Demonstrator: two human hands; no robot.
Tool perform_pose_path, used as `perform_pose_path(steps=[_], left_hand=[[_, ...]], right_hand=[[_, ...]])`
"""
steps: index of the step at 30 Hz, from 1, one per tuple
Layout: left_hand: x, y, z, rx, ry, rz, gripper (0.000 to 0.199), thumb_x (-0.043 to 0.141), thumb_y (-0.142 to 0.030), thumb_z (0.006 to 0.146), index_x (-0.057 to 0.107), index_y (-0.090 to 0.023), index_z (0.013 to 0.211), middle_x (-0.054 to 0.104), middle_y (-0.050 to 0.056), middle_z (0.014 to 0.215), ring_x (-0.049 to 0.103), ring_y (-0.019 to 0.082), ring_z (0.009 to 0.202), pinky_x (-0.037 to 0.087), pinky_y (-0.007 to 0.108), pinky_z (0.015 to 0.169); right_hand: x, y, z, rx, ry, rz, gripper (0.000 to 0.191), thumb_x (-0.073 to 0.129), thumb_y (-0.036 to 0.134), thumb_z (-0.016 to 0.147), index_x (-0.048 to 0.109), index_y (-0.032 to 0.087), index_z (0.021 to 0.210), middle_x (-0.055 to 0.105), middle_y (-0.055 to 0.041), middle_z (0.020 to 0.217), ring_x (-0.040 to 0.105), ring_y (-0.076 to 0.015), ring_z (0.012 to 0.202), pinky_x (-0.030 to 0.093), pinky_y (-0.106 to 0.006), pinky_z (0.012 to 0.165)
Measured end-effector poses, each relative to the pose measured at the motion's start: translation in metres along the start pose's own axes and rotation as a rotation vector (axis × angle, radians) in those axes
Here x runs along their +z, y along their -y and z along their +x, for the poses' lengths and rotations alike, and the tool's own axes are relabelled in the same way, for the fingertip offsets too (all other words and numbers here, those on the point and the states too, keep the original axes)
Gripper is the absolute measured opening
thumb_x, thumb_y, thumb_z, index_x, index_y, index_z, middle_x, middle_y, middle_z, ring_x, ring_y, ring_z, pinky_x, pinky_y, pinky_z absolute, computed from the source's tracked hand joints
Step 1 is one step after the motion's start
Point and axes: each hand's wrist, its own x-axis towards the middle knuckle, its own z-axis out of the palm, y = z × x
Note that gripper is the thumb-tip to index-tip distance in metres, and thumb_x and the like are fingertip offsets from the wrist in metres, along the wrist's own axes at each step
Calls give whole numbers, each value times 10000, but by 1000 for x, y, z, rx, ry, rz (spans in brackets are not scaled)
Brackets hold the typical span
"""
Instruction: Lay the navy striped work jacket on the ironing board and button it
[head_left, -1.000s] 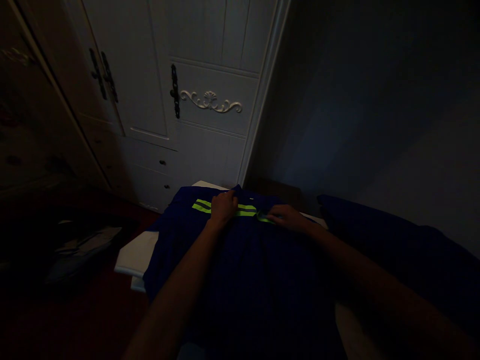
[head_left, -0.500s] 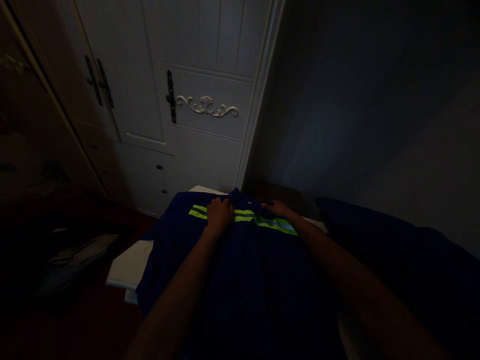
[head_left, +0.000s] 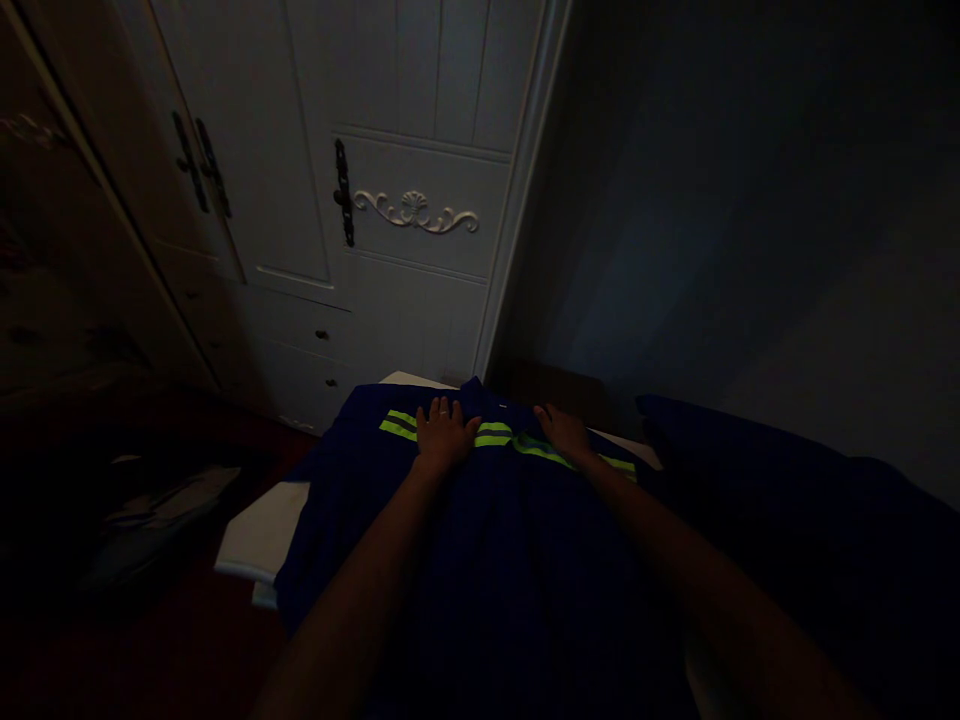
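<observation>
A dark blue work jacket [head_left: 480,530] with yellow-green reflective strips across its chest lies spread out in front of me, its collar at the far end. My left hand [head_left: 446,432] rests flat on the left chest strip, fingers apart and a ring on one finger. On the other side of the collar, my right hand [head_left: 562,432] lies on the jacket by the right strip, its fingers stretched out and nothing seen in them. Deep shadow hides the jacket's lower part.
A white board-like surface [head_left: 262,530] shows from under the jacket at the left. Behind stands a white wardrobe [head_left: 420,310] with dark handles. More dark blue cloth [head_left: 787,480] lies at right, near the wall. Unclear items [head_left: 165,500] lie on the dark red floor at left.
My left hand has opened from a curled position and flattened on the cloth. My right hand has shifted onto the jacket, and the right strip now shows farther to the right.
</observation>
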Motion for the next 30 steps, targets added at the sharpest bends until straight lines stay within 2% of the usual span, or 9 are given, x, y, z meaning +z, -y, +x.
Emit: perform_pose_path(steps=[4, 9, 12, 15, 18, 20, 22, 26, 30], left_hand=[[-1, 7, 4, 17, -15, -14, 740, 143, -585, 955, 417, -116, 1458, 364, 198, 1538, 278, 343, 1443, 204, 562, 1136], [-18, 42, 14, 9, -20, 81, 640, 192, -543, 966, 539, -162, 1345, 464, 203, 1465, 425, 350, 1335, 344, 542, 1032], [-31, 65, 18, 0, 11, 124, 557, 235, -505, 968, 584, -211, 1287, 504, 187, 1428, 457, 354, 1294, 352, 562, 1005], [-37, 79, 19, 4, -15, 139, 488, 293, -448, 965, 593, -194, 1254, 498, 189, 1433, 405, 349, 1341, 327, 567, 1031], [-40, 90, 23, 27, -101, 151, 448, 318, -352, 962, 530, -161, 1307, 396, 196, 1512, 308, 316, 1414, 298, 530, 1074], [-42, 99, 28, 22, -86, 141, 437, 305, -321, 963, 521, -166, 1310, 447, 191, 1474, 341, 306, 1395, 297, 522, 1076], [-46, 109, 36, 7, -28, 128, 420, 313, -330, 960, 566, -177, 1258, 551, 184, 1370, 446, 317, 1313, 325, 530, 1050], [-56, 131, 52, -8, 23, 124, 395, 389, -383, 936, 629, -202, 1192, 616, 172, 1288, 535, 339, 1213, 350, 528, 1016], [-68, 147, 60, -25, 62, 105, 305, 477, -356, 896, 691, -239, 1078, 695, 113, 1175, 614, 283, 1102, 422, 383, 933]], right_hand=[[-2, -1, -4, -20, 12, -25, 647, 198, 536, 1013, 564, 86, 1299, 650, -209, 1238, 624, -272, 1152, 427, -362, 970], [-6, -12, -9, -13, 39, -40, 659, 198, 518, 1020, 502, 41, 1358, 589, -243, 1317, 584, -297, 1216, 382, -413, 1032], [-10, -16, -9, -7, 57, -30, 628, 207, 515, 1022, 548, 74, 1312, 623, -228, 1275, 595, -278, 1208, 385, -410, 1034], [-18, -9, 0, 1, 48, -16, 592, 209, 465, 1031, 522, 67, 1337, 617, -242, 1275, 584, -285, 1225, 393, -445, 1034], [-28, 14, 13, -72, 5, -10, 495, 344, 306, 1004, 444, 32, 1405, 520, -262, 1388, 495, -310, 1316, 349, -489, 1082], [-33, 38, 22, -186, -8, 2, 521, 429, 170, 941, 402, 73, 1452, 447, -203, 1476, 432, -269, 1371, 313, -429, 1130], [-34, 66, 30, -342, 2, 24, 585, 461, 93, 889, 399, 138, 1469, 432, -123, 1507, 425, -209, 1377, 318, -334, 1135], [-28, 119, 40, -663, 47, -12, 567, 488, 62, 869, 475, 189, 1421, 511, -89, 1450, 491, -204, 1318, 370, -313, 1093], [-21, 144, 50, -663, 83, -127, 315, 493, 129, 912, 691, 185, 1150, 681, -124, 1210, 625, -257, 1132, 453, -338, 974]])
